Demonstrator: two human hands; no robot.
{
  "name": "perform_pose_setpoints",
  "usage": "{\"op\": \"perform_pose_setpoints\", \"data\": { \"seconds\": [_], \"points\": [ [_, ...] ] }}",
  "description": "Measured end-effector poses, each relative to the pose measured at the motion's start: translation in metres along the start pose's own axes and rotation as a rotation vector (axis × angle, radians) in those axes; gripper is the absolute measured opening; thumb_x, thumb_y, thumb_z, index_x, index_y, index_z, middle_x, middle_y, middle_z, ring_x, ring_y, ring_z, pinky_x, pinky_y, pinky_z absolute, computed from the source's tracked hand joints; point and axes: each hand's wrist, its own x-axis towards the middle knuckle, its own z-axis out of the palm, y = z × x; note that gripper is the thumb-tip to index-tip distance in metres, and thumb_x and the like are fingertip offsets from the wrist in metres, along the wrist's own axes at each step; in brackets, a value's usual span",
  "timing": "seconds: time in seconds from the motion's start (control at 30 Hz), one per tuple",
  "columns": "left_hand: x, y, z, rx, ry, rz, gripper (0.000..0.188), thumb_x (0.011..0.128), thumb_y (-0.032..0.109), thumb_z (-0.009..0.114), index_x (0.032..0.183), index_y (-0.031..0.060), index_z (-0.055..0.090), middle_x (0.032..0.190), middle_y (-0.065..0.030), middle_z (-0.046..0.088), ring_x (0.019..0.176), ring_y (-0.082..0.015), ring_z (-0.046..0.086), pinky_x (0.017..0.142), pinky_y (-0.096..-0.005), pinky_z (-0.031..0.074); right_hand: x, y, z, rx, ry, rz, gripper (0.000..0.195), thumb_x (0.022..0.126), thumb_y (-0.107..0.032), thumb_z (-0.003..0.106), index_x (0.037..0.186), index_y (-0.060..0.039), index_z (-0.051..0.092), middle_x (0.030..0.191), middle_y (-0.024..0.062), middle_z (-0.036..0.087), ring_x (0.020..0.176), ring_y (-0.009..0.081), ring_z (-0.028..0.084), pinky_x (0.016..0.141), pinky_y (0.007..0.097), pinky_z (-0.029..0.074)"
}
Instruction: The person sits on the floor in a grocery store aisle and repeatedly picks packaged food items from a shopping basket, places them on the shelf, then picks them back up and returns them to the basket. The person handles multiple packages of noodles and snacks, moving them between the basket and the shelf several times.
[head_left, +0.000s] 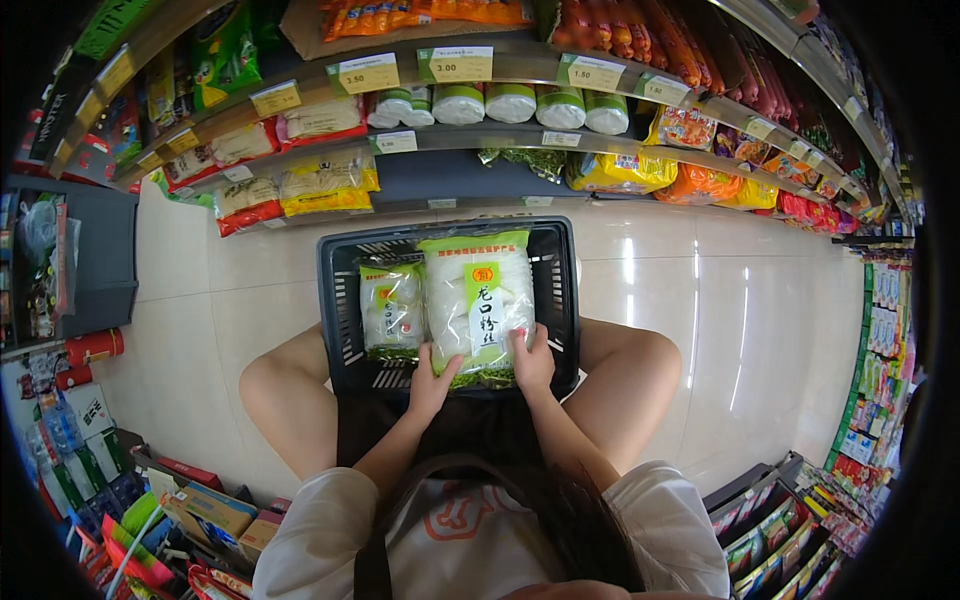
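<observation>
Both hands hold a large clear-and-green bag of white vermicelli noodles over the black plastic shopping basket. My left hand grips its lower left corner, thumb on the front. On the lower right side, my right hand has its thumb pressed on the front film. The bag's printed face is turned up towards me. A smaller noodle bag in similar packaging lies in the basket's left part. Beneath the large bag, some green packaging shows, mostly hidden. The basket sits between my bent knees.
Ahead curve store shelves with price tags, rolled white packs, noodle bags, yellow snack bags and sausages. Pale floor tiles surround me. Stocked racks stand behind right, cartons behind left.
</observation>
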Motion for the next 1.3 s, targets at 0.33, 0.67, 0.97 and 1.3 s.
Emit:
{"op": "perform_pose_setpoints", "data": {
  "seconds": [0.33,0.67,0.97,1.3],
  "points": [
    [-0.004,-0.002,-0.002,0.131,-0.100,-0.445,0.054,0.070,0.048,0.051,0.097,0.0028,0.040,0.084,-0.0192,0.054,0.080,-0.0322,0.052,0.068,-0.0349,0.039,0.016,0.033,0.026,-0.161,-0.187,0.244,0.056,0.069,-0.050,0.040,0.100,-0.0030,0.044,0.092,0.0228,0.052,0.089,0.0355,0.049,0.076,0.0383,0.037],
    [0.086,-0.118,0.036,0.700,-0.373,-0.204,0.060,0.070,0.046,0.049,0.102,-0.0031,0.039,0.101,-0.0243,0.044,0.089,-0.0352,0.047,0.076,-0.0384,0.039,0.142,0.137,0.119,-0.170,-0.320,-0.074,0.039,0.070,-0.029,0.051,0.096,-0.0008,0.050,0.086,0.0184,0.055,0.084,0.0287,0.052,0.073,0.0342,0.039],
    [0.142,-0.019,0.037,0.714,-0.065,0.006,0.023,0.074,0.024,0.045,0.088,0.0069,0.052,0.069,-0.0129,0.057,0.063,-0.0300,0.056,0.057,-0.0387,0.044,0.126,-0.048,0.056,0.444,0.224,-0.506,0.011,0.076,-0.005,0.044,0.080,0.0005,0.053,0.060,0.0080,0.052,0.054,0.0104,0.047,0.050,0.0227,0.038],
    [0.304,0.098,0.072,0.259,0.059,0.241,0.028,0.075,0.021,0.050,0.095,0.0017,0.046,0.098,-0.0148,0.048,0.085,-0.0265,0.049,0.072,-0.0329,0.039,0.301,-0.108,0.018,0.351,0.553,-0.731,0.028,0.070,-0.010,0.049,0.094,0.0043,0.044,0.095,0.0225,0.044,0.091,0.0357,0.042,0.080,0.0362,0.034]
  ]
}}
